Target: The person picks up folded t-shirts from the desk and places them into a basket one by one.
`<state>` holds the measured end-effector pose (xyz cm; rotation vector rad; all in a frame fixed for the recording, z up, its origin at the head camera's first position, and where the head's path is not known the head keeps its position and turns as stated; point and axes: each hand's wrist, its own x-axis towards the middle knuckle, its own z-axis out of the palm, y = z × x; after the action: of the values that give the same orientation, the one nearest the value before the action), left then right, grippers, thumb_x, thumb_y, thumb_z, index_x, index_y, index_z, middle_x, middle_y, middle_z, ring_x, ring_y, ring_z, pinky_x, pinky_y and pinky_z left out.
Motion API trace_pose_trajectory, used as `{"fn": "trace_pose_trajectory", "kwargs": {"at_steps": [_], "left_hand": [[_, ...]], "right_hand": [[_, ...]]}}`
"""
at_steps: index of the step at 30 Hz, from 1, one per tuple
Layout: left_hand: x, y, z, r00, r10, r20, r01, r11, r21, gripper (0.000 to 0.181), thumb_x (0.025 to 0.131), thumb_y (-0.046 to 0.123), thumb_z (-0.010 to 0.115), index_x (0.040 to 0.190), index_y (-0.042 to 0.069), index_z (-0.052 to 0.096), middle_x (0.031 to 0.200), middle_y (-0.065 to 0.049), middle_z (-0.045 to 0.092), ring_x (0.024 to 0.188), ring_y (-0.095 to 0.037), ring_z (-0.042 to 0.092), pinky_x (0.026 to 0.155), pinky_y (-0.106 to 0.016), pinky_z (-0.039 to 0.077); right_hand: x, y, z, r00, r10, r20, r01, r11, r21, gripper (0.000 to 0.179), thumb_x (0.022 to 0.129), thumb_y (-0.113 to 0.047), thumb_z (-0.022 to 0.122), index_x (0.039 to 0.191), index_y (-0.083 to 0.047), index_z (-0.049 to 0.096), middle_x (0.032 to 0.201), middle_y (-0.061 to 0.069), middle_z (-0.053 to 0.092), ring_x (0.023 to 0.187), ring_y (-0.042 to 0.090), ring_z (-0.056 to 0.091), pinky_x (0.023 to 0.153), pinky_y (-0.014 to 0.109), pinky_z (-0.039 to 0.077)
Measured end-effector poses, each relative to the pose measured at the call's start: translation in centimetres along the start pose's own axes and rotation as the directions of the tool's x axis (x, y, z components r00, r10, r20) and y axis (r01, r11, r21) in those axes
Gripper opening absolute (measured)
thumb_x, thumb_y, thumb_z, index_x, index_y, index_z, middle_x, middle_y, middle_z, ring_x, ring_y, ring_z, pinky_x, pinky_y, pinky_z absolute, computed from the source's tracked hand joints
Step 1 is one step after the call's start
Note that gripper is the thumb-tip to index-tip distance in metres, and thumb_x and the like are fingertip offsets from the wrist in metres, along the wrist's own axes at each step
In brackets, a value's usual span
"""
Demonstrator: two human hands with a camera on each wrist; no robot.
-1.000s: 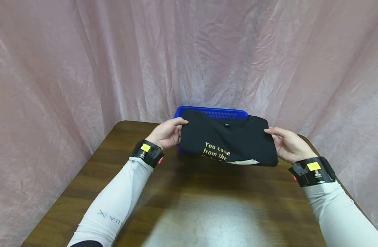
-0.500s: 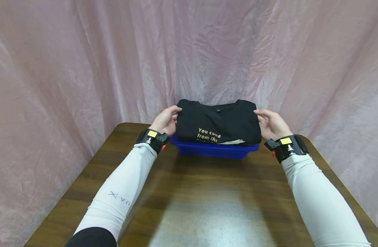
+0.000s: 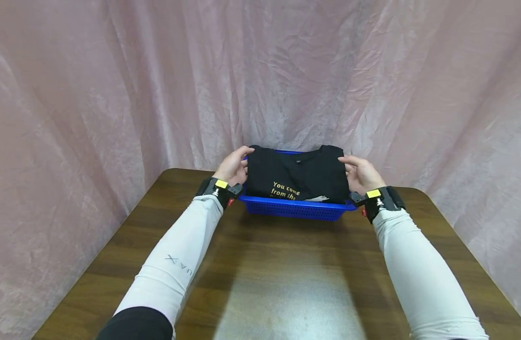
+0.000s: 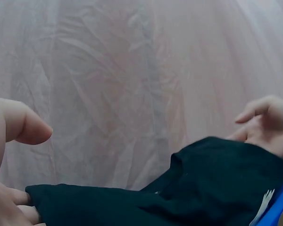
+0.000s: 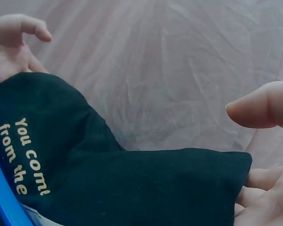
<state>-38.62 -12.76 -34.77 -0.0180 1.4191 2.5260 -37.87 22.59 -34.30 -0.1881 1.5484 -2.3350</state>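
A folded black T-shirt (image 3: 303,175) with yellow lettering lies in the blue plastic basket (image 3: 294,208), its collar toward the back. At the shirt's left side is my left hand (image 3: 234,166). In the left wrist view its thumb (image 4: 35,131) stands raised off the fabric, while the other fingers are at the shirt's edge, partly hidden by it. My right hand (image 3: 363,175) is at the right side in the same way. The right wrist view shows that thumb (image 5: 252,110) lifted clear of the cloth, with fingers (image 5: 262,181) against the side edge.
The basket stands near the far edge of a brown wooden table (image 3: 281,264). A pink curtain (image 3: 192,85) hangs close behind and around the table. Both wrists wear black camera straps (image 3: 381,202) over white sleeves.
The shirt has moved forward and down into the basket, carried by both hands. The hands have drawn closer together, and both thumbs are now off the fabric.
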Motion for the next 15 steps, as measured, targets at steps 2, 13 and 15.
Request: {"fn": "trace_pose_trajectory", "kwargs": {"at_steps": [2, 13, 15], "left_hand": [[0.1, -0.2, -0.1, 1.0, -0.015, 0.021, 0.014, 1.0, 0.021, 0.05, 0.099, 0.018, 0.053, 0.139, 0.013, 0.023, 0.13, -0.012, 0.038, 0.103, -0.027, 0.043, 0.1, -0.037, 0.027], [0.3, -0.7, -0.4, 1.0, -0.021, 0.011, 0.019, 0.988, 0.156, 0.07, 0.098, 0.014, 0.058, 0.155, 0.008, 0.017, 0.139, -0.011, 0.037, 0.099, -0.025, 0.048, 0.101, -0.038, 0.03], [0.1, -0.6, -0.3, 0.998, 0.055, -0.017, -0.05, 0.976, 0.212, 0.068, 0.096, 0.012, 0.06, 0.152, 0.003, 0.023, 0.143, -0.011, 0.038, 0.111, -0.026, 0.048, 0.105, -0.038, 0.03]], "right_hand": [[0.0, 0.3, 0.0, 1.0, -0.006, -0.006, 0.006, 1.0, -0.009, 0.093, 0.101, -0.011, 0.049, 0.15, -0.021, -0.03, 0.156, 0.0, -0.025, 0.141, 0.023, -0.01, 0.117, 0.042, -0.004], [-0.3, 1.5, -0.6, 0.997, 0.058, -0.043, -0.057, 0.998, 0.029, 0.079, 0.106, -0.016, 0.04, 0.154, -0.023, -0.022, 0.16, 0.012, -0.001, 0.136, 0.028, 0.023, 0.114, 0.044, 0.021], [-0.5, 1.5, -0.5, 0.994, 0.014, -0.109, -0.015, 1.0, -0.001, 0.075, 0.106, -0.018, 0.043, 0.157, -0.016, -0.013, 0.16, 0.013, -0.001, 0.14, 0.028, 0.017, 0.117, 0.044, 0.013]]}}
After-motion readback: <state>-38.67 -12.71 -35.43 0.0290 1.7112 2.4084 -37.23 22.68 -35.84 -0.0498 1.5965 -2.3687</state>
